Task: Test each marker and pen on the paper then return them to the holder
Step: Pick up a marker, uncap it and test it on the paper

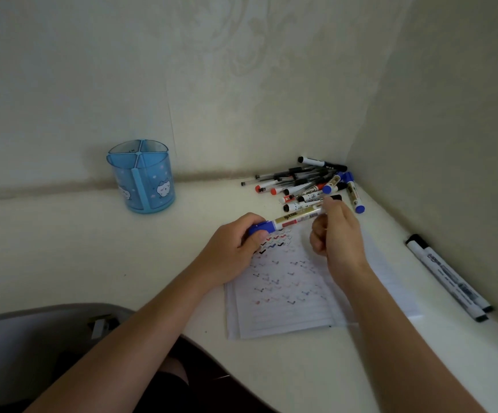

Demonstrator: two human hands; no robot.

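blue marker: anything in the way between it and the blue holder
Nothing visible does. The left hand and right hand hold the blue marker over the paper, and the holder stands apart to its left; the pen pile lies to its right.

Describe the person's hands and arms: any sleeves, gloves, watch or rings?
The left hand and the right hand are bare, no gloves, and no ring shows on the fingers in view. The left forearm and right forearm are uncovered as far as the picture's edge: no sleeves, watch or bracelet.
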